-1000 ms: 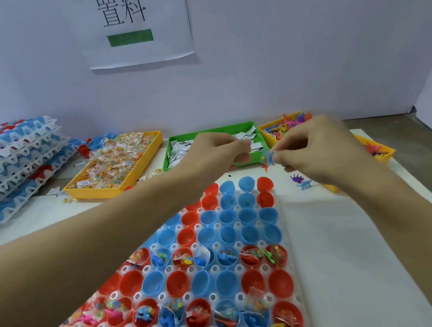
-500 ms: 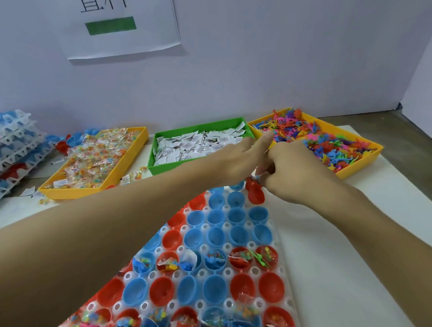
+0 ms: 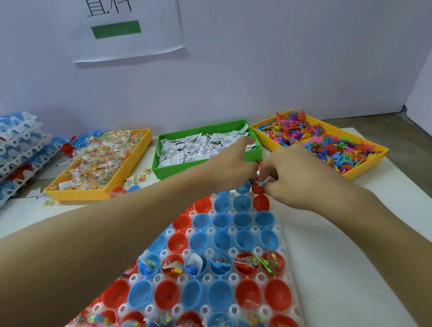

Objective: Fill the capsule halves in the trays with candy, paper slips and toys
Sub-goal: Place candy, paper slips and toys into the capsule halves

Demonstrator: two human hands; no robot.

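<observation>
Hands (image 3: pixel 260 171) over half-filled capsule tray (image 3: pixel 283 279)

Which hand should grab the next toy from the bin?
Probably the right hand: it's beside the yellow toy bin. The left hand is nearer the green paper slip bin.

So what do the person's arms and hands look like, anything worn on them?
Both forearms are bare as far as the view reaches: no sleeves, gloves, watch or bands show. The left hand and right hand are bare too, with no rings visible.
</observation>
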